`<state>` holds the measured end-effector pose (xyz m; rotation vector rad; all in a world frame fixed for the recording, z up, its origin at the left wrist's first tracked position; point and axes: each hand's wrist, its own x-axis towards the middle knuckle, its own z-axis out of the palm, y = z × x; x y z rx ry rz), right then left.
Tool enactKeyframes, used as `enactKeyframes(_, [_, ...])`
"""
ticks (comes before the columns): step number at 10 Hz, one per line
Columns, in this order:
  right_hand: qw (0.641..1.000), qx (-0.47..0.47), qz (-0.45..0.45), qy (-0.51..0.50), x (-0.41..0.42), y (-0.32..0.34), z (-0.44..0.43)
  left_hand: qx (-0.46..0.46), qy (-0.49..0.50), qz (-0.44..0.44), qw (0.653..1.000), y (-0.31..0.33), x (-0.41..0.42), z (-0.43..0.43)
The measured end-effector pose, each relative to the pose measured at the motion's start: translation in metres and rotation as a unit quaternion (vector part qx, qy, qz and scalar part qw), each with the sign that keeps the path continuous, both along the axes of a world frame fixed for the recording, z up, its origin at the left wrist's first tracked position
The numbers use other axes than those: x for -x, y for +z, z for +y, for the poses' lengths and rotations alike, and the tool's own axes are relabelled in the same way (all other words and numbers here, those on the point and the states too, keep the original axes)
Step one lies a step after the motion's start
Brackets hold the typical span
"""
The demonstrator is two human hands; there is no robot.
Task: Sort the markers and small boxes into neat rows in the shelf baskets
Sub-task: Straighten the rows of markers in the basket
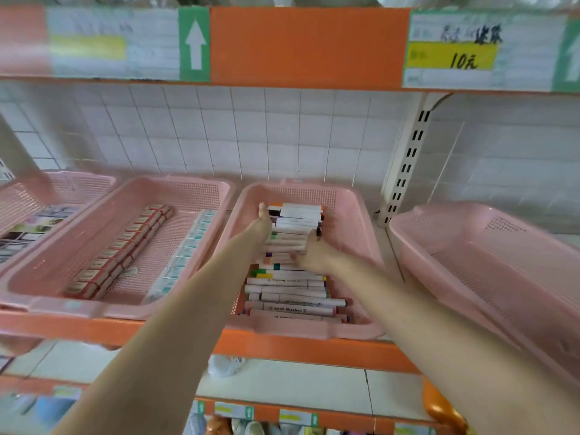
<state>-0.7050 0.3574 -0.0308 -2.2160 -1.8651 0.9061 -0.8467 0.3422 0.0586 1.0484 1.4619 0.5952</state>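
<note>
White tiles back the shelf [298, 345] of pink baskets. Markers [292, 287] lie crosswise in the middle basket [354, 233], stacked front to back, the nearest ones still ragged. My left fingers [263, 211], held straight, press the marker ends at its far left. My right fingers [312, 243] curl round the opposite ends. Left of that basket, boxes [125, 246] already sit in two rows. I judge the sorting nearly done, with only squaring up left.

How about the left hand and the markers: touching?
Touching. The head view shows the left hand pressed flat against the left ends of the markers.
</note>
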Motion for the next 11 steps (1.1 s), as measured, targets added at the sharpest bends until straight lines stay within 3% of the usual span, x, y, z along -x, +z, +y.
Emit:
enactKeyframes(2, [0.999, 0.01, 0.008, -0.04, 0.015, 0.039, -0.031, -0.023, 0.011, 0.0, 1.0, 0.016, -0.002, -0.021])
enactKeyframes(3, [0.999, 0.0, -0.025, 0.021, 0.008, 0.044, -0.023, -0.059, -0.011, 0.06, 0.996, 0.029, -0.004, -0.019])
enactKeyframes(4, [1.0, -0.017, -0.007, 0.004, -0.013, 0.051, -0.005, -0.154, -0.043, 0.116, 0.98, 0.053, 0.004, -0.015])
enactKeyframes(5, [0.997, -0.067, -0.047, -0.007, -0.021, 0.078, -0.02, -0.225, -0.143, 0.16, 0.95, 0.059, 0.021, -0.011])
enactKeyframes(6, [0.997, -0.07, -0.044, 0.003, -0.009, 0.11, -0.053, -0.224, -0.288, 0.279, 0.888, 0.044, 0.036, -0.02])
enactKeyframes(7, [0.998, -0.039, 0.003, 0.038, 0.001, 0.111, -0.067, -0.176, -0.448, 0.439, 0.759, 0.022, 0.042, -0.035])
enactKeyframes(8, [0.991, 0.028, -0.068, 0.111, 0.007, 0.084, -0.078, -0.162, -0.531, 0.488, 0.673, 0.015, 0.04, -0.053])
enactKeyframes(9, [0.982, 0.078, -0.125, 0.121, 0.007, 0.062, -0.082, -0.157, -0.563, 0.508, 0.632, 0.012, 0.039, -0.061])
enactKeyframes(11, [0.985, 0.132, -0.105, 0.033, 0.001, 0.102, -0.095, -0.209, -0.547, 0.526, 0.617, 0.023, 0.045, -0.051])
